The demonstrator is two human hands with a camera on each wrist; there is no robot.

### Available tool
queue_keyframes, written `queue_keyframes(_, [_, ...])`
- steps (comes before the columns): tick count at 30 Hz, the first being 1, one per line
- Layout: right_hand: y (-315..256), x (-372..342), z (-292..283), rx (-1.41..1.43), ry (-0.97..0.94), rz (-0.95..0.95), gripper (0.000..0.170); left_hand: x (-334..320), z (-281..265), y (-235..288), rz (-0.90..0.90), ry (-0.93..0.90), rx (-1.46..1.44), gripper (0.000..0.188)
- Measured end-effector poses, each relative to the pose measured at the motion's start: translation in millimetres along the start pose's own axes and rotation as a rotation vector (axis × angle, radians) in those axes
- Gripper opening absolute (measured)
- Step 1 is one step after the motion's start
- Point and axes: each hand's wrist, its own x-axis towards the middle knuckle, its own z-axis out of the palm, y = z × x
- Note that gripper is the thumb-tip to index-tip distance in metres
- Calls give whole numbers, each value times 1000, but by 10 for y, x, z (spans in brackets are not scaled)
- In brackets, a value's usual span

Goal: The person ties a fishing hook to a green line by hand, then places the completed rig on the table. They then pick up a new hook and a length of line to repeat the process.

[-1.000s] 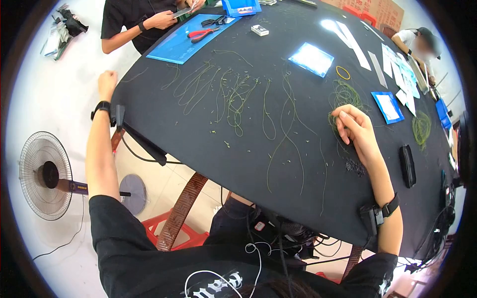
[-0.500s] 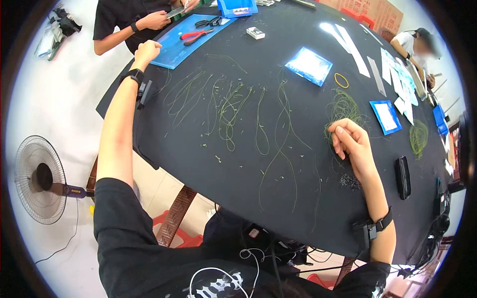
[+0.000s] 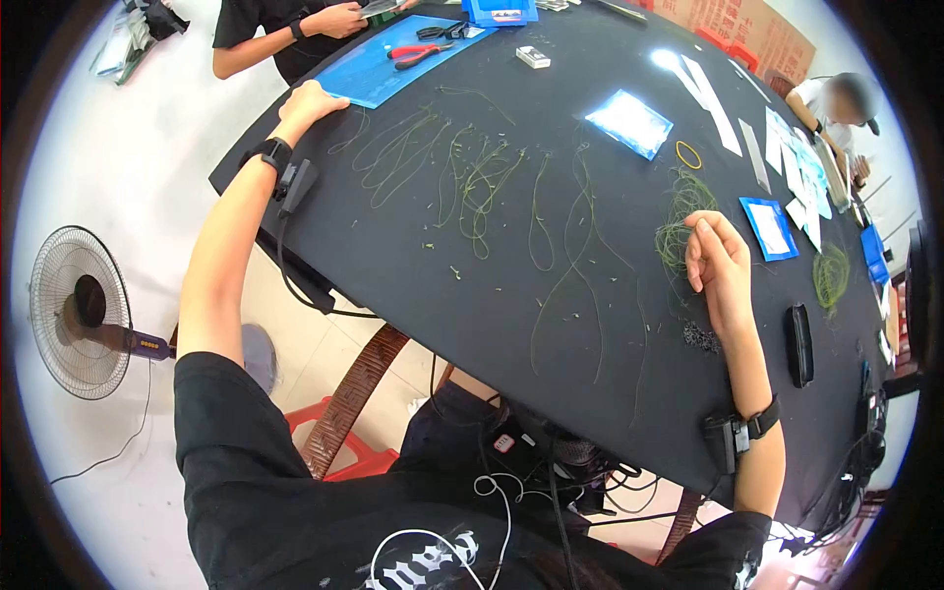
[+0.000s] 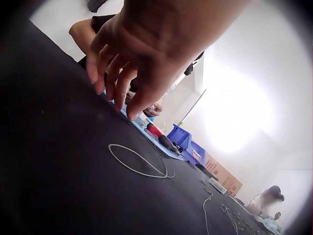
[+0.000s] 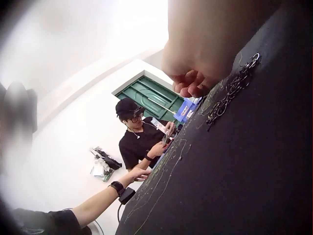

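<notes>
My left hand (image 3: 313, 103) is stretched to the far left edge of the table, beside the corner of a blue mat (image 3: 366, 87). The left wrist view shows its fingers (image 4: 113, 81) loosely bent and spread low over the black cloth, holding nothing. A looped thin line (image 4: 139, 164) lies near them. My right hand (image 3: 723, 265) rests by a tangle of green line (image 3: 678, 236), fingers loosely curled, with no line visibly gripped. Close to it is a pile of small dark metal pieces (image 5: 234, 90). Several loops of green line (image 3: 480, 197) lie spread between the hands.
Red-handled pliers (image 3: 418, 51) lie on the mat, near a blue bin (image 3: 500, 12). Toward the right are a shiny packet (image 3: 629, 123), a yellow ring (image 3: 688, 154), a black case (image 3: 799, 344) and another green coil (image 3: 831, 275). Two other people sit at the table.
My left hand has come up from beyond the table's left edge to the mat's corner, and its fingers have loosened from a curl. My right hand stays by the tangle.
</notes>
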Motion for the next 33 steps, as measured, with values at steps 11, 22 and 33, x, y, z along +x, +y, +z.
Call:
queue_keyframes(11, [-17, -9, 40, -72, -15, -5, 17, -9, 9, 254, 90, 119, -12, 26])
queue_keyframes(22, [-23, -7, 21, -71, -1, 6, 17, 71, 25, 579, -39, 121, 30, 39])
queue_keyframes(33, [-20, -6, 3, -75, 1, 0, 18, 156, 78, 522, 144, 36, 84, 28])
